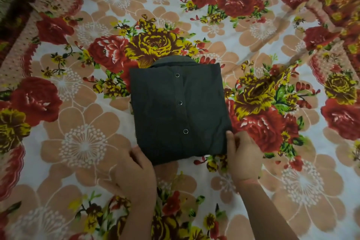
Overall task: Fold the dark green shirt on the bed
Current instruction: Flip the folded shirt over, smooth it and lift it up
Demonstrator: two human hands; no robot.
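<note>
One dark green shirt [161, 115], folded square with three buttons [180, 103] showing, lies mid-bed on the flowered sheet [83, 142], its two near corners gripped, left hand [136, 167] curled round one, right hand [243, 158] pinching the other.

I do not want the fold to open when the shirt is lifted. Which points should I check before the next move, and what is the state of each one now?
1. Shirt folded into a compact rectangle: ok.
2. Collar lies flat at the far edge: ok.
3. Nothing sticks out at the sides: ok.
4. Right hand pinches the near right corner, thumb on top: ok.
5. Left hand holds the near left corner firmly: cannot tell, its fingers are hidden.
6. Lower layers lie even: cannot tell, the top layer covers them.
</note>
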